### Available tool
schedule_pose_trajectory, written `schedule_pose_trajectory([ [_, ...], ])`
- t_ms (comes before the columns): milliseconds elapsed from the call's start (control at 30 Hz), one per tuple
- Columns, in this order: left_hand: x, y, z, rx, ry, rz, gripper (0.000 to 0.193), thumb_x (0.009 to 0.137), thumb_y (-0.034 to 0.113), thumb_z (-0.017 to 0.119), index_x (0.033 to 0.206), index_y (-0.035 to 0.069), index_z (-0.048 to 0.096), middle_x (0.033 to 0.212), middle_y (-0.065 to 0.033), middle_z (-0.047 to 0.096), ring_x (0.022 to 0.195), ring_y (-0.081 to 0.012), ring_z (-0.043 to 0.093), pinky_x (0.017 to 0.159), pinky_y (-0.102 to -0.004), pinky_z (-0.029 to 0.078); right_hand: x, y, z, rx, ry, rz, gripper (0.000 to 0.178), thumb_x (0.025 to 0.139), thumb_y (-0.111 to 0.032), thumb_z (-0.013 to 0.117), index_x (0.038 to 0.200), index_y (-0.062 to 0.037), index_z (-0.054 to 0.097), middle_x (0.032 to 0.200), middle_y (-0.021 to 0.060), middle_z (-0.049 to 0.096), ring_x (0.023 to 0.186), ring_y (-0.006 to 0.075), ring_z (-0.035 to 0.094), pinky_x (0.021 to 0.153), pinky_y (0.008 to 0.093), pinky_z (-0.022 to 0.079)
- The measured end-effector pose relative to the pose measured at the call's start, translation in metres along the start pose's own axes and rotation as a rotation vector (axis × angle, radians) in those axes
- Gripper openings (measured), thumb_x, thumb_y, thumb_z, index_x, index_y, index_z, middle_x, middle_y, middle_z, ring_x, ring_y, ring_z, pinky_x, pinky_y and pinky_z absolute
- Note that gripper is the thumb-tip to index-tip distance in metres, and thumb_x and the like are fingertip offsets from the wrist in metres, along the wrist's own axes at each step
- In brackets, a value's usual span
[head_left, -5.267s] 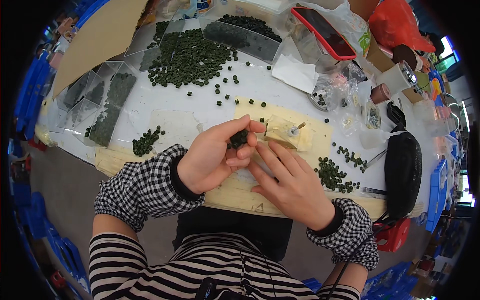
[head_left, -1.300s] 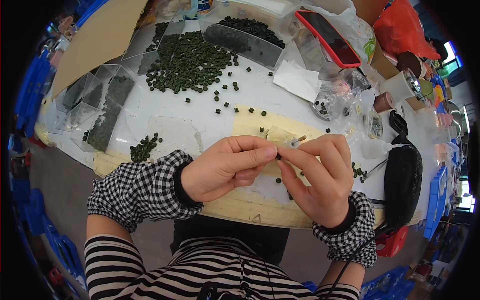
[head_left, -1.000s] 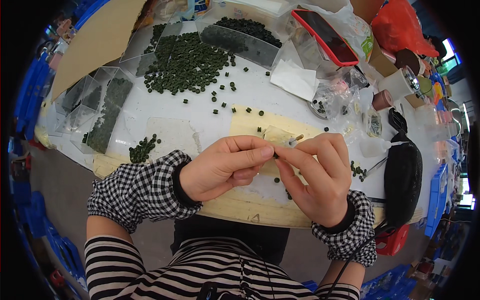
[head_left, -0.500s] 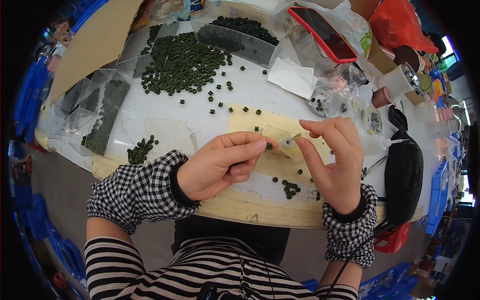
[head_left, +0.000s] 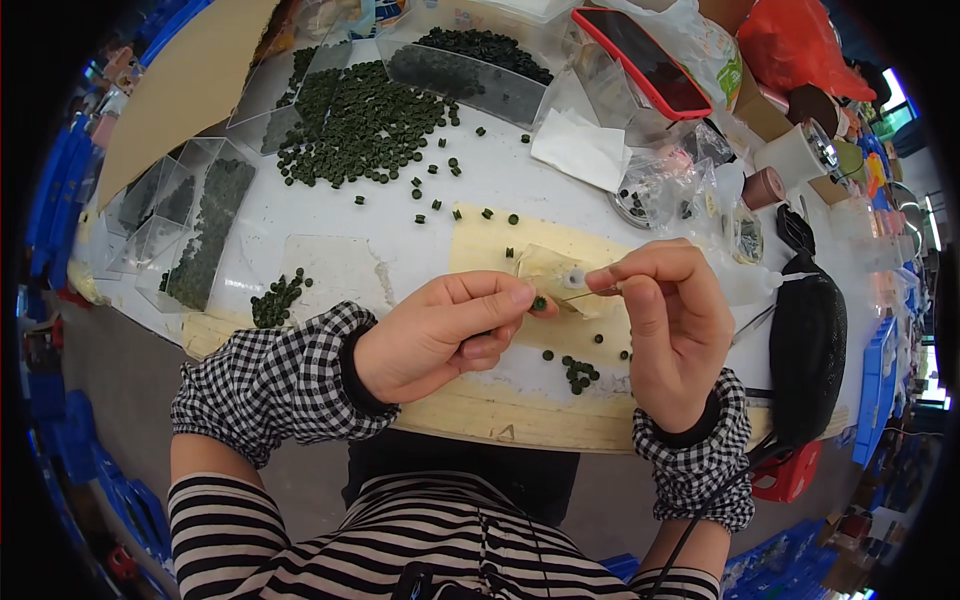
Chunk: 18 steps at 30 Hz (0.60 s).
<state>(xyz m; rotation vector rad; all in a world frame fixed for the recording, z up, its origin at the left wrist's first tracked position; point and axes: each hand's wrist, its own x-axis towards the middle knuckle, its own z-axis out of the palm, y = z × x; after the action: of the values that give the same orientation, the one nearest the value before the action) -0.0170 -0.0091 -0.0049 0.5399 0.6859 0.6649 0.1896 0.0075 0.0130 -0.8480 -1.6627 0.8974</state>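
Note:
My left hand (head_left: pixel 450 325) pinches a small dark green spool-shaped piece (head_left: pixel 540 303) between thumb and forefinger. Close to its right, my right hand (head_left: pixel 675 325) is closed on a thin needle-like tool (head_left: pixel 590 294), whose tip points left at the piece; whether they touch I cannot tell. Just behind the tool, a small white round holder (head_left: pixel 575 277) sits on a pale yellow pad (head_left: pixel 540 262). Several more green pieces (head_left: pixel 580 375) lie on the table in front of the hands, and another small group (head_left: pixel 277 302) lies to the left.
A large heap of green pieces (head_left: pixel 350 125) spreads at the back left, among clear plastic trays (head_left: pixel 470 85). A red-cased phone (head_left: pixel 645 62), white tissue (head_left: pixel 580 150) and plastic bags (head_left: pixel 660 185) are at the back right. A black pouch (head_left: pixel 808 360) lies at the right edge.
My right hand has taken hold of the thin tool, which stood in the white holder, and brought it left and down to the green piece. The left hand has barely moved.

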Motion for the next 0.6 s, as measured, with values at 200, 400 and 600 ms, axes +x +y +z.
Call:
schedule_pose_trajectory([
  [200,-0.0001,-0.0037,-0.0007,-0.002,0.003,0.000,0.026,0.098,0.025,0.048,0.105,0.002,0.056,0.066,0.0045,0.041,0.053,-0.0041,0.029,0.050,-0.0193,0.025,-0.0051,0.0053,0.0082,0.189,-0.076,0.105,0.013,0.094,-0.009,0.053,0.094,0.0046,0.052,0.083,0.0102,0.065,0.078,0.0152,0.067,0.071,0.0239,0.053],
  [400,-0.0008,-0.0040,0.0005,-0.004,0.004,-0.003,0.024,0.098,0.025,0.048,0.103,0.003,0.057,0.066,0.0049,0.040,0.053,-0.0040,0.028,0.050,-0.0193,0.024,-0.0053,0.0054,0.0093,0.168,-0.084,0.093,0.012,0.094,-0.007,0.054,0.093,0.0052,0.053,0.082,0.0103,0.064,0.077,0.0151,0.067,0.070,0.0238,0.053],
  [600,-0.0003,-0.0041,-0.0001,-0.006,0.002,-0.006,0.024,0.098,0.025,0.048,0.103,0.003,0.057,0.066,0.0051,0.039,0.054,-0.0041,0.028,0.050,-0.0194,0.024,-0.0049,0.0060,0.0090,0.139,-0.100,0.067,0.011,0.093,-0.006,0.054,0.093,0.0050,0.054,0.082,0.0098,0.064,0.077,0.0143,0.066,0.069,0.0231,0.053],
])
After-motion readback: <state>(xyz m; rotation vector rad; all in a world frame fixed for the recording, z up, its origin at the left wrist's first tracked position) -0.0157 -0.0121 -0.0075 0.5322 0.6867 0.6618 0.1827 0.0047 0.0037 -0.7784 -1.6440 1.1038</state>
